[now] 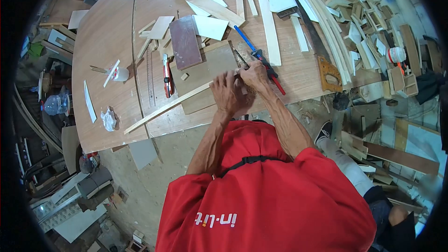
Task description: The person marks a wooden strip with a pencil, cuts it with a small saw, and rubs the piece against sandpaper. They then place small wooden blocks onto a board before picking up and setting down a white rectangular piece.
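My left hand [225,92] presses down with bent fingers on the near end of a long thin wooden strip [168,108]. The strip runs left across a brown board [205,67] and out over the table. Close beside it, my right hand [255,75] is closed around a slim dark tool [240,59], whose exact kind I cannot make out. Wood shavings [251,94] lie just below the right hand. A blue-handled tool [245,37] and a red and dark clamp-like tool [275,81] lie right of the hands. A red utility knife [167,77] rests left of the board.
The wooden table [107,28] carries a dark red block [185,42], white offcuts [211,26], a clear ruler [150,77] and a white cup [121,73]. A handsaw [329,74] lies at the right edge. Stacked wood scraps [359,28] stand beyond it. A person's leg [345,168] is at right.
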Available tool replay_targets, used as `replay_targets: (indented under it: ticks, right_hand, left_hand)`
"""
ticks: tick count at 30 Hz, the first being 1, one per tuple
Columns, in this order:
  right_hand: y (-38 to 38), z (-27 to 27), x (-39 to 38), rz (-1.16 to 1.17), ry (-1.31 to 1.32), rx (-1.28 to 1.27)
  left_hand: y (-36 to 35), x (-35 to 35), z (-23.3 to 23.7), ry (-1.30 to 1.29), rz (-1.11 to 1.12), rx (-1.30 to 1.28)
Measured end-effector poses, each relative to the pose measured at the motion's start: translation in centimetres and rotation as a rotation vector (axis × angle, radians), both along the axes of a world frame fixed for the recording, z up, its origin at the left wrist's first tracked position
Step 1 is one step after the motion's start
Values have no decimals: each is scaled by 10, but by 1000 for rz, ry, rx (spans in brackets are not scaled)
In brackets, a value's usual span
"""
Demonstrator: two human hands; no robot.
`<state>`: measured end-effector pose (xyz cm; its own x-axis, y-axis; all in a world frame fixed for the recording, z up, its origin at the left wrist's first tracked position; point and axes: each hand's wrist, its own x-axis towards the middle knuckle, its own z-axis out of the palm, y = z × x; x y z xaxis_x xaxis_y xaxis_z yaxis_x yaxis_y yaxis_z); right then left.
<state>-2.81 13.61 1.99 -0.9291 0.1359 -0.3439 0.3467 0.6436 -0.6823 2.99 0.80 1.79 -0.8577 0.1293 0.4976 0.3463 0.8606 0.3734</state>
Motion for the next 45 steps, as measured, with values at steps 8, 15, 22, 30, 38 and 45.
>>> replay_targets:
  ticks: [8,15,22,30,38,45]
  right_hand:
    - [4,12,-3,24,-28,-21]
    - [6,15,-3,54,-3,13]
    - [25,12,-6,-122,395,-221]
    - [33,88,-16,23,-20,-1202]
    - [7,77,-40,346,394,-342]
    - [-5,57,-54,1084,811,316]
  left_hand:
    - [22,19,5,-539,8,-207]
    - [25,20,11,-614,-37,-239]
    - [24,14,22,-637,-88,-255]
    - [28,11,22,-616,-82,-267]
    - [25,12,28,-636,-94,-230]
    - [27,14,17,-591,-94,-193]
